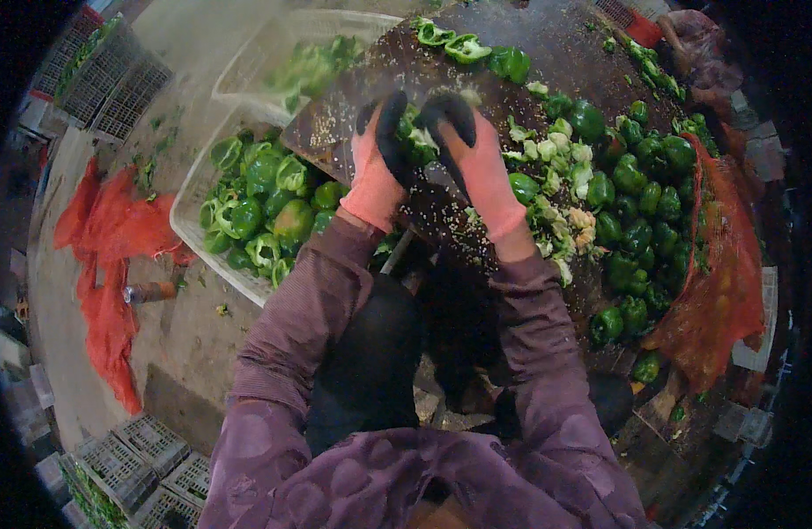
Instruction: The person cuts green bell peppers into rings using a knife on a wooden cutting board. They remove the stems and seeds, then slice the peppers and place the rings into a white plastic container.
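Both hands wear pink work gloves with black-coated palms and fingers, over a dark wooden board (353,112). Between them is a green bell pepper (419,149), partly covered by the fingers. My left hand (381,155) holds its left side, and my right hand (468,155) curls at its right side; whether the right fingers grip it or something small is hidden. Pale seeds are scattered around the hands. Cut pepper pieces (467,48) lie at the board's far edge. Pale green pepper cores (558,149) are heaped right of my right hand.
Whole green peppers (634,231) spill from a red mesh bag (723,284) at right. A white plastic crate (207,261) of cut peppers stands at left, another crate (237,69) behind it. Red netting (115,225) and a can (150,291) lie on the floor. Stacked crates (118,79) stand farther off.
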`<state>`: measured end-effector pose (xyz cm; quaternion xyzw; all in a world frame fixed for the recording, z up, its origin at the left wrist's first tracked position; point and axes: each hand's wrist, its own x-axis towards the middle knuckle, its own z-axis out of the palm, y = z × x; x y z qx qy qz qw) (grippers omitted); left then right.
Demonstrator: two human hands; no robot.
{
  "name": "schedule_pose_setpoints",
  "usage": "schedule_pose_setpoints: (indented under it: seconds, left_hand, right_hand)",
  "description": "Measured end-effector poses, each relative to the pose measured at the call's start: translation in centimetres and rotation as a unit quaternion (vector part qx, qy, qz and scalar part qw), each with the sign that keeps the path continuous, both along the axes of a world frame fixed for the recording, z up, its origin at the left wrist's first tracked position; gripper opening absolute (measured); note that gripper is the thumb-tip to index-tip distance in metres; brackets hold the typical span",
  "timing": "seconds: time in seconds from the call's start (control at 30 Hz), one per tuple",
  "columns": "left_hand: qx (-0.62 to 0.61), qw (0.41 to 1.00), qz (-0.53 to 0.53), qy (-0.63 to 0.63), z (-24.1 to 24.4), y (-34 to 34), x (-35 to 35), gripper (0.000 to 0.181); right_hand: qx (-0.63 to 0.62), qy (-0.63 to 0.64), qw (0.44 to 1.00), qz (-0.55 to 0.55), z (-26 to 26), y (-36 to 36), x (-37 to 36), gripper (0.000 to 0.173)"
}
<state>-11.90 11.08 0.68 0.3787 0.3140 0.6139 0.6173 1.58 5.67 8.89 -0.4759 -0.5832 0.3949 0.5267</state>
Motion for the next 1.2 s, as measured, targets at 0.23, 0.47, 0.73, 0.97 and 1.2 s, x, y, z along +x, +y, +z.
schedule_pose_setpoints:
  seconds: [0.23, 0.47, 0.73, 0.97, 1.2]
  left_hand:
    - [0.103, 0.983, 0.072, 0.131, 3.5, -1.0, 0.4, 0.022]
    - [0.162, 0.959, 0.036, 0.230, 1.7, -1.7, 0.1, 0.039]
    - [0.231, 0.919, 0.079, 0.309, 2.4, -3.2, -3.3, 0.035]
    - [0.057, 0.871, 0.227, 0.432, 4.7, -2.9, -15.3, 0.034]
    - [0.151, 0.836, 0.206, 0.486, 4.5, -2.6, -14.2, 0.034]
  right_hand:
    - [0.037, -0.222, 0.974, 0.033, 0.6, -0.4, 0.8, 0.055]
    - [0.123, -0.369, 0.916, -0.093, -0.1, -1.4, -0.6, 0.059]
    - [0.079, -0.259, 0.948, -0.166, -2.4, 0.9, 2.2, 0.046]
    - [0.025, -0.607, 0.783, -0.135, -2.3, 11.7, 10.1, 0.051]
    - [0.080, -0.689, 0.719, -0.044, -7.0, 23.3, 11.7, 0.047]
